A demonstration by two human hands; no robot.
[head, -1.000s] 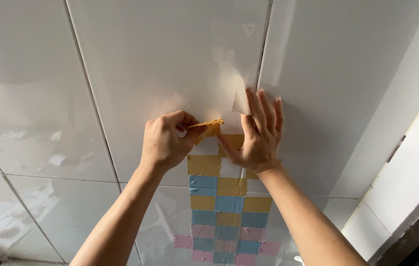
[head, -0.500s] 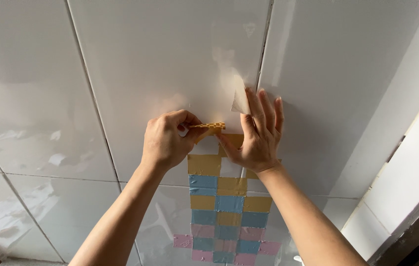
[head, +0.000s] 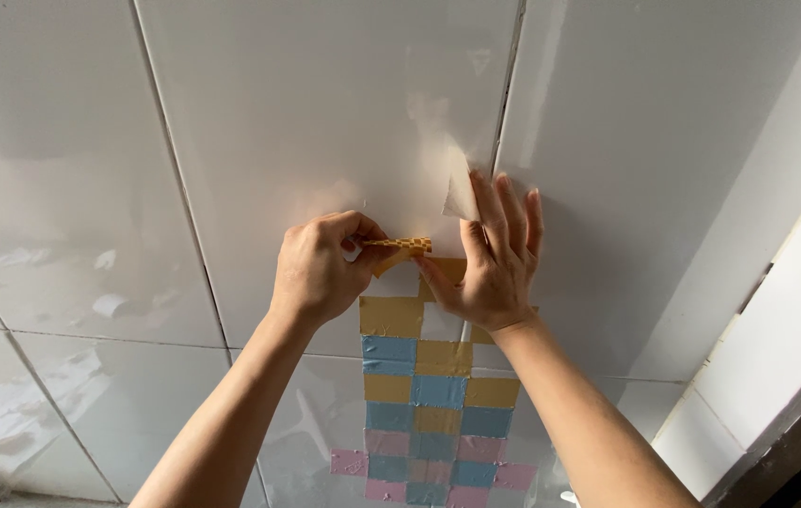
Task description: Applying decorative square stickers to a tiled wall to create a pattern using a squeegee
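Both my hands are raised to a glossy white tiled wall point(head: 325, 113). My left hand point(head: 320, 268) pinches a small yellow square sticker point(head: 400, 249) by its edge, partly lifted off the tile. My right hand point(head: 495, 259) lies flat on the wall beside it, fingers spread upward, its thumb touching the sticker area. A white scrap of backing paper point(head: 459, 193) shows above the right fingers. Below the hands runs a patchwork of yellow, blue and pink square stickers point(head: 429, 404) stuck on the tiles.
Grey grout lines point(head: 175, 179) divide the big tiles. A vertical tile joint point(head: 509, 85) runs down to the right hand. At the right, a white ledge or frame point(head: 777, 320) slants down, with a dark edge point(head: 796, 442) at the lower right corner.
Hardly anything has moved. My left hand keeps pinching the yellow sticker at the same spot and my right hand stays flat on the wall.
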